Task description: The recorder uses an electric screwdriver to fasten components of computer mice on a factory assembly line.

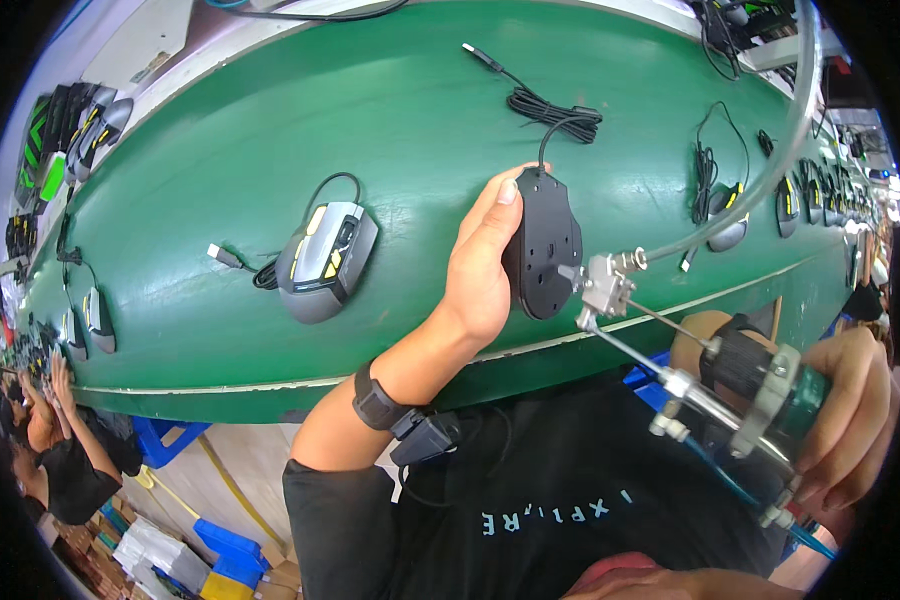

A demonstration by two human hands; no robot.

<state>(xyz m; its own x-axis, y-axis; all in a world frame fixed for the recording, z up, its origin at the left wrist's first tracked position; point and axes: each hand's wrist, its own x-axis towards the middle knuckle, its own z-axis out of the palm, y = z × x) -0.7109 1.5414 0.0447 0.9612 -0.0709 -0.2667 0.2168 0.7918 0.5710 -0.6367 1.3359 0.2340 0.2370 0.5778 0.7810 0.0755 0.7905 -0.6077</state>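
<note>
My left hand grips a black wired computer mouse, turned so that its flat underside with small holes faces up. From its far end a cable runs to a tied bundle with a plug. My right hand is wrapped round a hose-fed screwdriver. Its metal nozzle block points at the lower right part of the underside; whether the tip touches cannot be made out. A clear tube arcs up from that block.
On the green conveyor belt a grey mouse with yellow buttons lies at left. More wired mice sit along the right side, others at far left. Another person's hands show at the left edge. Blue crates stand below.
</note>
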